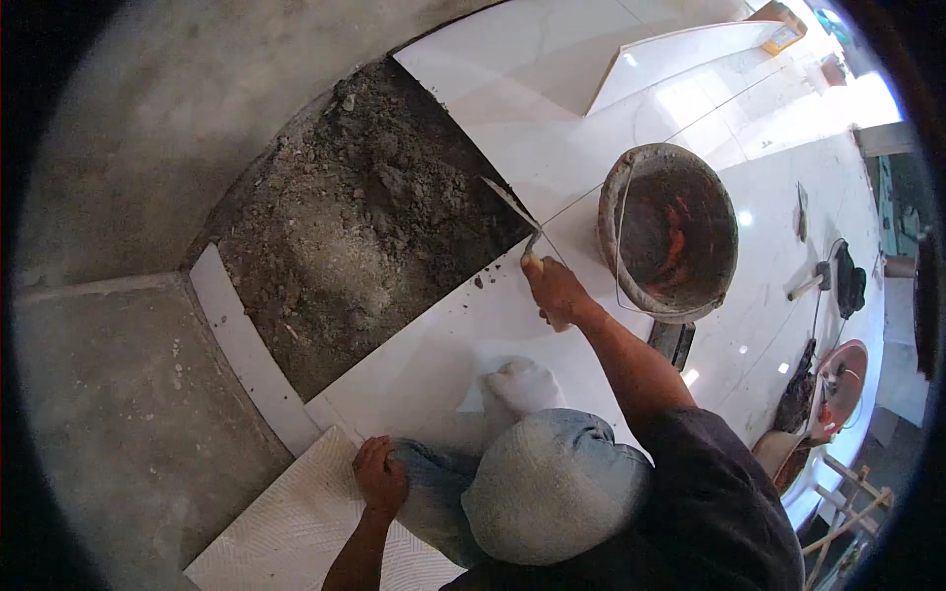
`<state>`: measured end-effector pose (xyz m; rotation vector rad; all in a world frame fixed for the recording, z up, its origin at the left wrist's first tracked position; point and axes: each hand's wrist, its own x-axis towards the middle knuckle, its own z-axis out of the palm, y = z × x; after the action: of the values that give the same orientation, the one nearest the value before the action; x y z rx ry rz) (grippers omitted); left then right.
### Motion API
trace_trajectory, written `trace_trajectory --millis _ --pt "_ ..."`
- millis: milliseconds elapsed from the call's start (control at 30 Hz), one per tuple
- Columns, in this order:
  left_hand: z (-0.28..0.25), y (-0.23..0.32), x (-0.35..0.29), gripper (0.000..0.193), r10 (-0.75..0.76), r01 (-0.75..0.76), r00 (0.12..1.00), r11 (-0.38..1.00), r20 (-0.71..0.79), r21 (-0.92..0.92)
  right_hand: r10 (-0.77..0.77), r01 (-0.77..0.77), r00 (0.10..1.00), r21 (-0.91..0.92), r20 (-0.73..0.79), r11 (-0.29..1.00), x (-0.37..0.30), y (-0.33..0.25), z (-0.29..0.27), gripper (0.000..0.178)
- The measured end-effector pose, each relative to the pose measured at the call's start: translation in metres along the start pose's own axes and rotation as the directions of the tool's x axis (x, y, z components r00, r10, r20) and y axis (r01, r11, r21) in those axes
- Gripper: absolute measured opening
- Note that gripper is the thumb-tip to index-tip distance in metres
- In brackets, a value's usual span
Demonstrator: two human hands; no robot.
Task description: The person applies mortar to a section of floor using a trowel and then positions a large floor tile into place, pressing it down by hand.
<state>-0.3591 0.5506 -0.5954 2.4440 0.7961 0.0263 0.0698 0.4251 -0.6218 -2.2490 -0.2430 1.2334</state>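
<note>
Right hand (555,290) is gripping the trowel (508,203) by its handle, leaving the blade free near the dirt (335,236) edge; left hand (380,475) is resting against the jeans (439,497), seemingly for balance, closure unclear

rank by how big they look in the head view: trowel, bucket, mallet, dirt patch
1. dirt patch
2. bucket
3. trowel, in the right hand
4. mallet; it lies farther off, so its true size is unsure

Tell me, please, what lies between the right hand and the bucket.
In the head view, only a bare strip of white floor tile lies between the right hand, holding a trowel, and the bucket.
</note>
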Motion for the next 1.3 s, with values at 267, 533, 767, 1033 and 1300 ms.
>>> trace_trajectory --millis 267,533,767,1033,1300 --pt "0.001 0.000 0.009 0.025 -0.045 0.040 0.997 0.997 0.070 0.060 0.094 -0.148 0.989 0.628 0.119 0.764 0.020 -0.001 0.055 0.059" --pt "0.001 0.002 0.013 0.022 -0.041 0.039 0.997 0.999 0.060 0.038 -0.125 0.132 0.990 0.137 -0.060 0.982 0.033 0.023 0.043 0.064" --pt "0.004 -0.002 0.014 0.023 -0.059 0.056 0.993 0.998 0.098 0.036 -0.244 0.240 0.969 -0.103 -0.026 0.965 0.034 0.013 0.052 0.052" --pt "0.002 0.003 0.015 0.025 -0.067 0.061 0.994 0.996 0.084 0.072 -0.485 0.234 0.726 -0.489 -0.486 0.840 0.052 0.052 0.022 0.048" --pt "0.005 -0.006 0.014 0.020 -0.104 0.099 0.988 0.994 0.112 0.050 -0.657 0.192 0.663 -0.767 -0.359 0.613 0.072 0.063 0.009 0.055"
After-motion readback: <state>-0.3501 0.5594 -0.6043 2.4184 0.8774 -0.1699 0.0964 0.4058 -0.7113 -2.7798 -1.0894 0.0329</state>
